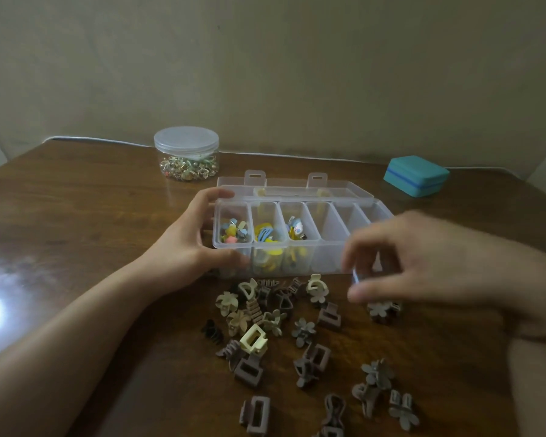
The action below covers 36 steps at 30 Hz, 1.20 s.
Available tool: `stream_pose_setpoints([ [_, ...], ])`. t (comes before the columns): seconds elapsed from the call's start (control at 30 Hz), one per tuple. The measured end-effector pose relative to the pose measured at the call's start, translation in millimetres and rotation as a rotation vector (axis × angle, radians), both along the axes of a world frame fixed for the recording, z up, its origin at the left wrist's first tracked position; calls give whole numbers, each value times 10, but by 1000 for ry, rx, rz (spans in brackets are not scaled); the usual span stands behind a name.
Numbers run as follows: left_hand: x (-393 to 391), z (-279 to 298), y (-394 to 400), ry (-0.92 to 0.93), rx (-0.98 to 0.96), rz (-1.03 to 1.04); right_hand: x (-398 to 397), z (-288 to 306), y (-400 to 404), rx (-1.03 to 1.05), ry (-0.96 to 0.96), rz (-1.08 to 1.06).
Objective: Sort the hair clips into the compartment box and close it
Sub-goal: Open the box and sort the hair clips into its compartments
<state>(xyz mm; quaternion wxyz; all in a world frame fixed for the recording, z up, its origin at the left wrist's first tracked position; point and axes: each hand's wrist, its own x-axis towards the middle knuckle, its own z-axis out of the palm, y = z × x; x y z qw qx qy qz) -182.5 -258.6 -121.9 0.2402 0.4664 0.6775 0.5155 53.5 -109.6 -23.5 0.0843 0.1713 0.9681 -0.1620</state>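
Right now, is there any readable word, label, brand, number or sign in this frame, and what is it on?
None can be read.
Compartment box: clear plastic, no print visible.
Round jar: clear lid and wall, no label visible.
Teal case: plain, with a blue band, no text.
Hair clips on the table: no markings can be made out; the picture is soft.

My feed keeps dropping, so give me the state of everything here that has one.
Clear plastic compartment box: lid open, three left compartments hold clips.
Round clear jar: lid on.
Teal rectangular case: closed.
Brown and cream claw clips: loose on the wooden table, unsorted.
Left hand: grips the box's left end.
Right hand: blurred, grip unclear.
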Motion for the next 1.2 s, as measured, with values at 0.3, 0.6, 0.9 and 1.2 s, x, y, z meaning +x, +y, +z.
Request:
stream_pose_setpoints([
  [0.3, 27, -8, 4, 67, -17, -30, -394, -464, 21, 164, 593, -116],
  [0.6, 27, -13, 11, 67, -16, -26, -4, -127, 366, -20, 896, -299],
  [0.9, 25, -12, 10, 70, 8, 3, 321, 100, 365, 268, 359, -347],
  [1.2, 16, -30, 13, 32, 29, 16, -104, -134, 72, 306, -224, -224],
])
